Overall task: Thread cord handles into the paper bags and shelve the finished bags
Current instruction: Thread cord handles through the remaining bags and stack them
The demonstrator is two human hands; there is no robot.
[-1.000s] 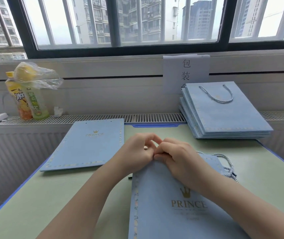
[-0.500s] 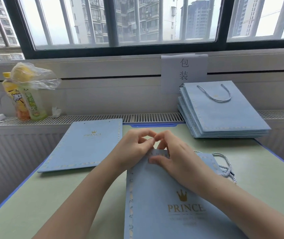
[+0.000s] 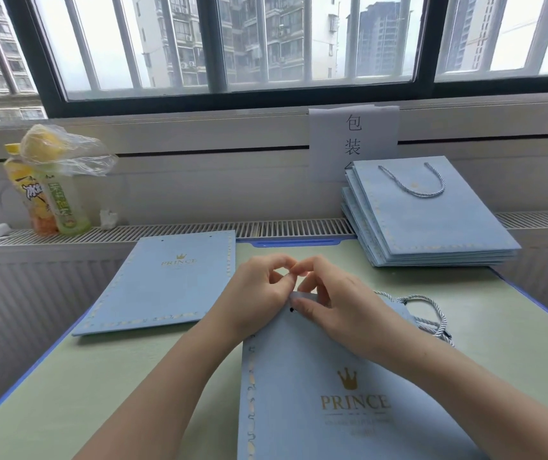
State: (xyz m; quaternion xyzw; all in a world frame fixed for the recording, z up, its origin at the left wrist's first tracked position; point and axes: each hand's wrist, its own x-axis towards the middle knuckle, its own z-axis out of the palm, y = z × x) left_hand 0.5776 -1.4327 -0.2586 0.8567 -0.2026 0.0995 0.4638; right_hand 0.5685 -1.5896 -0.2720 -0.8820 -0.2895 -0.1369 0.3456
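While the flat pale-blue paper bag (image 3: 332, 393) read "PRINCE", left hand (image 3: 256, 293) and right hand (image 3: 339, 303) fingers curled — pinching its top edge.

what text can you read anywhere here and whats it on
"PRINCE" under a gold crown: near bag; the fine print below is too blurred.
"PRINCE": flat bag on the left.
"包装": paper sign; a third character is hidden.
Bottle labels: too blurred to read.

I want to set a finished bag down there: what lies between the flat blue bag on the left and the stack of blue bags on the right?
In the head view, only bare pale green tabletop.
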